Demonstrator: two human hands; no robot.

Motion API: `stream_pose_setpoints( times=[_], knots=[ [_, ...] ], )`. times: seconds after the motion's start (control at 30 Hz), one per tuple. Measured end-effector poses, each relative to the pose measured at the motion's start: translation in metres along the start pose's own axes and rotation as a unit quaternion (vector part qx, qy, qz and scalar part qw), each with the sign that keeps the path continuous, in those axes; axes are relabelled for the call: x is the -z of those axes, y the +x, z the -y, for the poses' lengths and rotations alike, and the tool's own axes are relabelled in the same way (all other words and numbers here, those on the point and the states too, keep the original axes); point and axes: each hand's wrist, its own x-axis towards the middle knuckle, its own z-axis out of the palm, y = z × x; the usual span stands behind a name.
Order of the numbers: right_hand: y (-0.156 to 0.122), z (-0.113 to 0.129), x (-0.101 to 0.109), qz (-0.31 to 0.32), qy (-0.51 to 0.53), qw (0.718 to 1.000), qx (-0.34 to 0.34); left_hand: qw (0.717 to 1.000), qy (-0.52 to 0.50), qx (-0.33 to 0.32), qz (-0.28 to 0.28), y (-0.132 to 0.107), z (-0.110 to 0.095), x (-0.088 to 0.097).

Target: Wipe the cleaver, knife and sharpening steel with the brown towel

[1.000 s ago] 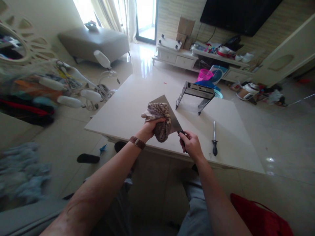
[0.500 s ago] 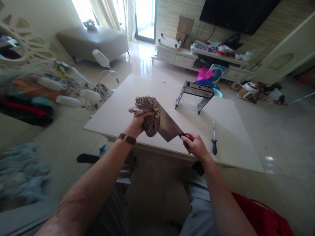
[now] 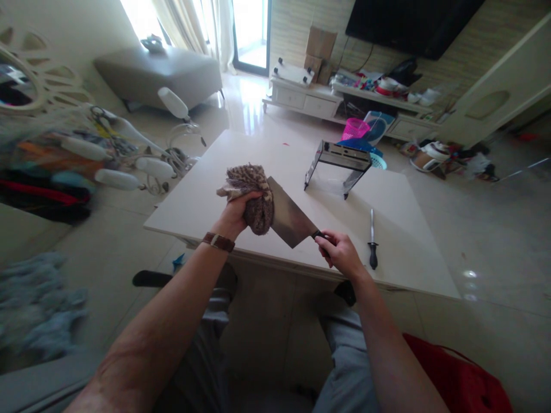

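Observation:
My left hand [image 3: 235, 215] is closed around a bunched brown patterned towel [image 3: 258, 209]. The towel's right side lies against the far end of a cleaver's broad blade [image 3: 293, 217]. Gripping the cleaver by its black handle [image 3: 319, 234] is my right hand [image 3: 340, 251], near the front edge of the table. Blade and towel are held above the white tabletop [image 3: 198, 189]. To the right of my right hand a honing steel [image 3: 373, 246] with a black handle lies on the table.
A black-and-silver frame-like stand [image 3: 340, 158] stands on the table's far right part. Behind it are a pink basket [image 3: 355, 128] and a TV cabinet [image 3: 301, 98]. A lamp with white shades [image 3: 155, 167] is at the left. A red bag [image 3: 456, 373] sits at lower right.
My left hand and the towel have shifted slightly left along the blade, toward its far end. My right hand keeps its grip on the cleaver, almost in place.

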Motion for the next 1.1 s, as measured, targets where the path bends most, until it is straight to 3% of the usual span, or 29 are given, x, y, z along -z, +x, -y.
stream_pose_setpoints(
  times=[0.37, 0.67, 0.9, 1.1],
  knots=[
    [-0.003, -0.005, 0.005, 0.003, 0.001, 1.000, 0.001, 0.998, -0.029, -0.048, -0.036, 0.000, -0.015, 0.003],
    [0.000, -0.004, -0.003, -0.015, 0.025, 1.000, -0.004, 0.998, 0.032, 0.019, 0.046, -0.007, -0.008, -0.001],
    [0.001, -0.003, -0.006, -0.010, 0.018, 1.000, -0.001, 1.000, 0.021, 0.008, -0.001, -0.006, -0.002, -0.002],
    [0.001, -0.002, -0.009, -0.009, 0.022, 1.000, 0.001, 0.999, -0.024, -0.035, -0.003, -0.001, 0.000, -0.001]
  ],
)
